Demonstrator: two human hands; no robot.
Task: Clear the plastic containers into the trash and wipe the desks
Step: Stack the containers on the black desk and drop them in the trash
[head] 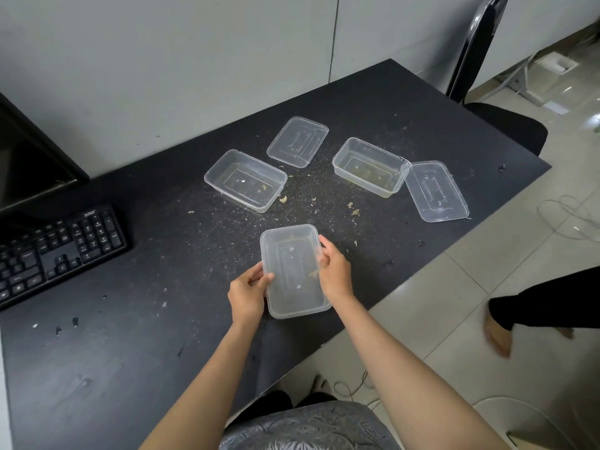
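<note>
1. Nearest the camera, the person's two bare forearms reach out over a black desk speckled with crumbs and small stains.
2. The left hand grips the near left corner of a clear plastic container, fingers curled round the rim and thumb on top.
3. The right hand holds the same container's right long side, fingers curled over the rim and thumb pressed against the wall.
4. This container sits near the desk's front edge, between the two hands; whether it is lifted or resting on the desk cannot be told. A few scraps of food cling to its inside.
5. To the left, a black keyboard lies on the desk, with the corner of a dark monitor behind it.
6. Farther back, a second open container rests left of centre, with crumbs in its base.
7. A third open container stands to the right, with a yellowish residue in the bottom.
8. A clear lid lies flat just beside that container's right end, its corner touching or tucked under the rim.
9. Another lid lies flat at the back, between the two far containers.
10. Beyond the desk's right corner stands a black chair on the tiled floor.
</note>
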